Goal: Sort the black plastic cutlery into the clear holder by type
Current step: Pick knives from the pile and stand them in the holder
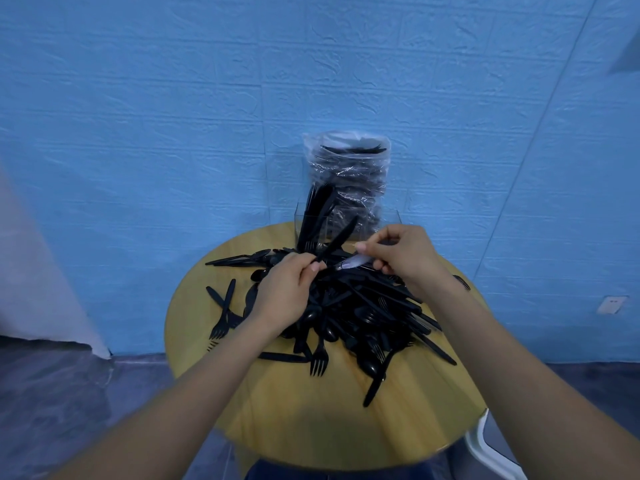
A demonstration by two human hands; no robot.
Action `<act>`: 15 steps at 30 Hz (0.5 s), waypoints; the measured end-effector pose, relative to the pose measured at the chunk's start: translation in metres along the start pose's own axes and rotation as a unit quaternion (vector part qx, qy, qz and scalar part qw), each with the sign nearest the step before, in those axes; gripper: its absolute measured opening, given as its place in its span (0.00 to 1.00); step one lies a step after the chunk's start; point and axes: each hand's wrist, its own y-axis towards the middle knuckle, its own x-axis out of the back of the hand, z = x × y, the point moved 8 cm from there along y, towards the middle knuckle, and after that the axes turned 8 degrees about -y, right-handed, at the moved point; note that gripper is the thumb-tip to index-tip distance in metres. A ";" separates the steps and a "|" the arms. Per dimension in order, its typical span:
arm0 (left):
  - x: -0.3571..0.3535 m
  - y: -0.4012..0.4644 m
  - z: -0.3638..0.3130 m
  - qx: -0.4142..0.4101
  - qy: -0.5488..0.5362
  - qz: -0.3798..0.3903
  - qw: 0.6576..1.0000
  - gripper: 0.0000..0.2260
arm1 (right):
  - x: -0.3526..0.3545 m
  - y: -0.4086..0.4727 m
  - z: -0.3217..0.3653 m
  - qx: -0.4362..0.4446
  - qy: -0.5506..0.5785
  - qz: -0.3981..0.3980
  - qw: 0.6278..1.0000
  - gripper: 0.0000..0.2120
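At the left of the round wooden table [284, 420] a few stray forks [221, 313] lie apart from the main heap, close to the rim, so mind them when you sweep that way; a nudge looks enough to send one over the edge. Your left hand [282, 294] pinches a black knife [337, 239] by its handle, thumb and fingers clamped on it, the blade pointing up and away toward the clear holder [313, 225]. Keep that pinch low on the handle and lift the knife straight out before you turn it, because the pile of cutlery [360, 313] beneath is tangled and a sideways pull may drag neighbours along. The holder stands at the far rim, just behind the heap, with several black pieces already upright in its left compartment; what type they are I cannot tell for certain, so check before you drop the knife in. Behind it a clear bag of cutlery [349, 174] leans at the blue wall [138, 133], leaving little room beyond. Your right hand [405, 258] has its fingers curled on a piece with a pale glint; which piece is unclear. The open wood lies nearest you.
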 end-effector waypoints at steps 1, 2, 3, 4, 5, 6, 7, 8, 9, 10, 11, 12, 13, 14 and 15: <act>-0.001 -0.001 -0.001 0.001 0.003 0.004 1.000 0.12 | 0.000 0.001 -0.001 -0.013 0.018 -0.009 1.000 0.10; -0.004 -0.003 -0.003 -0.002 0.006 0.010 1.000 0.12 | 0.000 0.002 -0.002 -0.025 0.034 -0.018 0.999 0.10; -0.006 -0.004 -0.005 -0.007 0.001 0.016 1.000 0.11 | -0.001 0.002 -0.002 -0.036 0.051 -0.028 0.998 0.11; -0.009 -0.005 -0.007 -0.012 -0.011 0.022 1.000 0.11 | -0.001 0.002 -0.002 -0.045 0.070 -0.039 0.996 0.12; -0.012 -0.006 -0.008 -0.014 -0.027 0.025 0.999 0.11 | -0.001 0.003 -0.003 -0.052 0.091 -0.049 0.993 0.12; -0.014 -0.007 -0.009 -0.013 -0.041 0.027 0.999 0.11 | -0.002 0.003 -0.003 -0.059 0.114 -0.058 0.990 0.12; -0.016 -0.008 -0.009 -0.010 -0.051 0.029 0.998 0.11 | -0.003 0.004 -0.005 -0.067 0.135 -0.064 0.987 0.12; -0.017 -0.009 -0.008 -0.005 -0.058 0.030 0.998 0.11 | -0.004 0.004 -0.007 -0.075 0.154 -0.068 0.983 0.11; -0.019 -0.009 -0.006 -0.001 -0.065 0.033 0.997 0.11 | -0.006 0.004 -0.009 -0.083 0.173 -0.072 0.979 0.11; -0.020 -0.009 -0.004 0.001 -0.069 0.034 0.997 0.11 | -0.007 0.005 -0.011 -0.089 0.193 -0.074 0.974 0.11; -0.020 -0.009 -0.003 0.004 -0.072 0.034 0.997 0.11 | -0.009 0.005 -0.013 -0.094 0.216 -0.073 0.969 0.10; -0.020 -0.009 -0.001 0.008 -0.076 0.032 0.997 0.11 | -0.012 0.004 -0.015 -0.098 0.241 -0.069 0.963 0.09; -0.020 -0.009 0.001 0.016 -0.081 0.028 0.996 0.11 | -0.015 0.004 -0.016 -0.101 0.265 -0.061 0.957 0.08; -0.020 -0.009 0.003 0.028 -0.093 0.027 0.995 0.11 | -0.018 0.004 -0.017 -0.102 0.285 -0.048 0.952 0.07; -0.020 -0.009 0.004 0.044 -0.114 0.029 0.992 0.11 | -0.021 0.003 -0.017 -0.102 0.300 -0.032 0.948 0.07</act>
